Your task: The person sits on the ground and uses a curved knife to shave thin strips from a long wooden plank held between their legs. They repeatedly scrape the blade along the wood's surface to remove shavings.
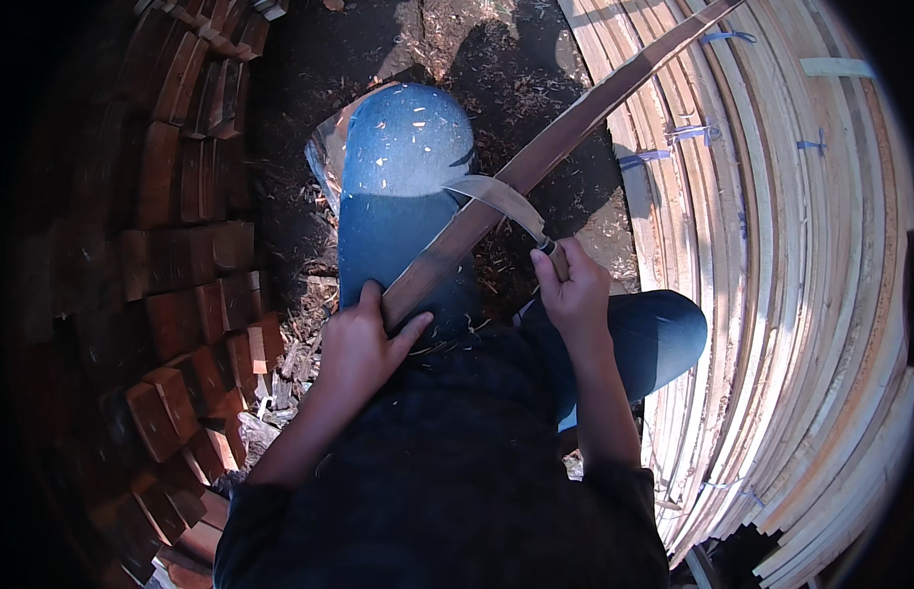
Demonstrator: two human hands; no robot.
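A long brown wooden strip (565,128) slants from my lap up to the far right. Its near end is gripped by my left hand (364,339), thumb on one side and fingers on the other. My right hand (575,290) is closed round the handle of a sickle (511,201). The curved blade lies across the strip, and its tip points left toward my knee. Whether the edge bites into the wood I cannot tell. My jeans-clad knee (408,142) is beneath and beside the strip, with small wood shavings on it.
At the left stand stacks of reddish-brown wood blocks (172,314). Along the right lie long pale wooden strips (771,294), bundled with blue ties (693,133). Dark ground (516,88) strewn with shavings stretches ahead. My other bent knee (663,339) is near the pale bundles.
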